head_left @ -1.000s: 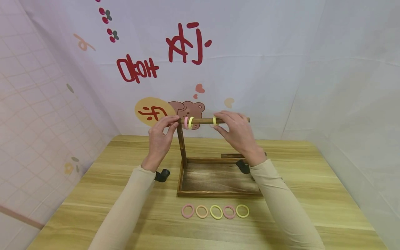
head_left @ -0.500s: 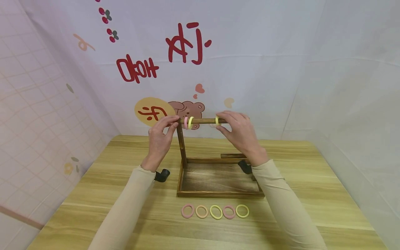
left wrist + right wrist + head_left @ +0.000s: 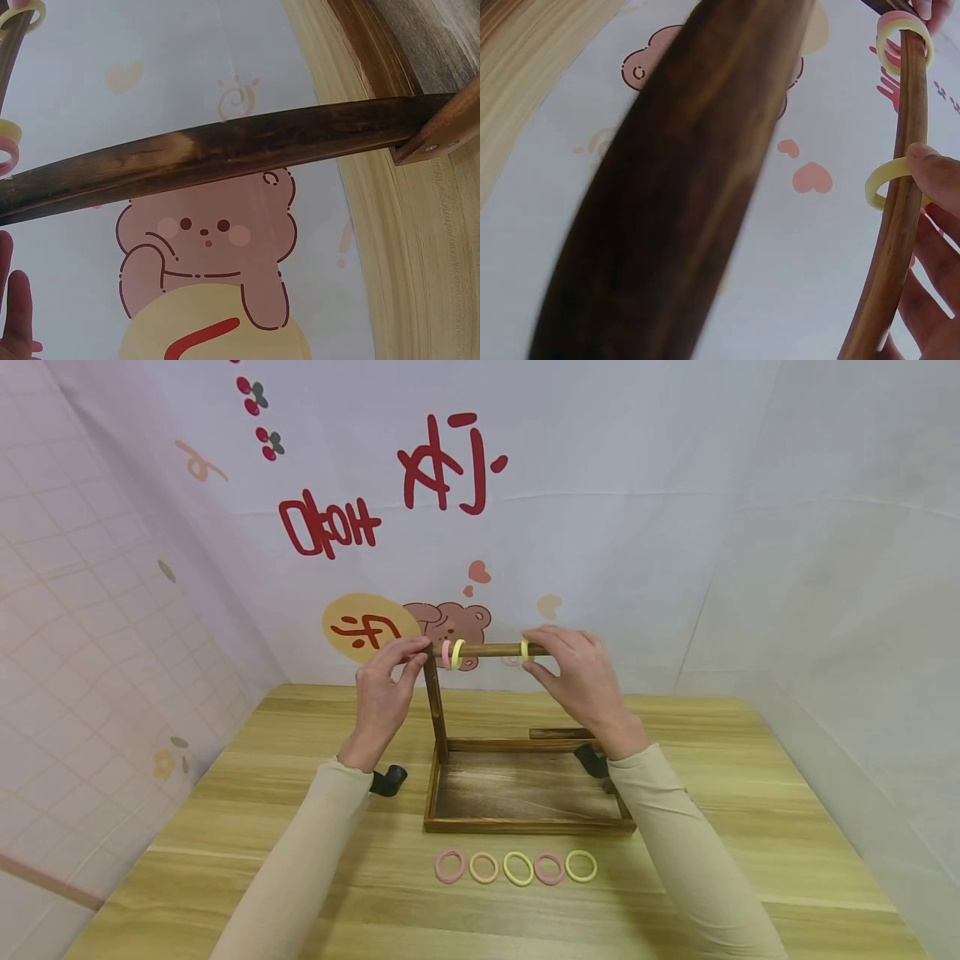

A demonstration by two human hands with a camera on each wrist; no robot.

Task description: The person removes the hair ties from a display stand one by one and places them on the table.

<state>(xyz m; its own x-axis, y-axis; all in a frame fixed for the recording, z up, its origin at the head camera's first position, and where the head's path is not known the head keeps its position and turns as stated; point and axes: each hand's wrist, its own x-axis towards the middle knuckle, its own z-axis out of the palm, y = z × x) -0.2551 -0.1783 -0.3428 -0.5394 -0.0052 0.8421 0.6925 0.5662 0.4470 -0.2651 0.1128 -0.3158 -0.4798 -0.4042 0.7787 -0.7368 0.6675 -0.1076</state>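
A wooden stand has a tray base (image 3: 528,827), an upright post (image 3: 437,710) and a round crossbar (image 3: 487,650) on top. At the crossbar's left end, my left hand (image 3: 382,697) pinches the top of the post between thumb and fingers. A pink ring (image 3: 446,654) and a yellow ring (image 3: 457,655) hang side by side near that end. Farther right, my right hand (image 3: 581,681) pinches another yellow ring (image 3: 885,174) that encircles the crossbar. The hand covers the crossbar's right end in the head view.
Several pink, orange and yellow rings (image 3: 483,868) lie in a row on the table (image 3: 300,860), in front of the tray. Behind the tray a dark wooden bar (image 3: 558,734) shows. A printed cloth (image 3: 600,527) hangs behind the table.
My right hand has shifted slightly right along the crossbar, and the pinched yellow ring has moved with it. The left hand and the other two hung rings stay put.
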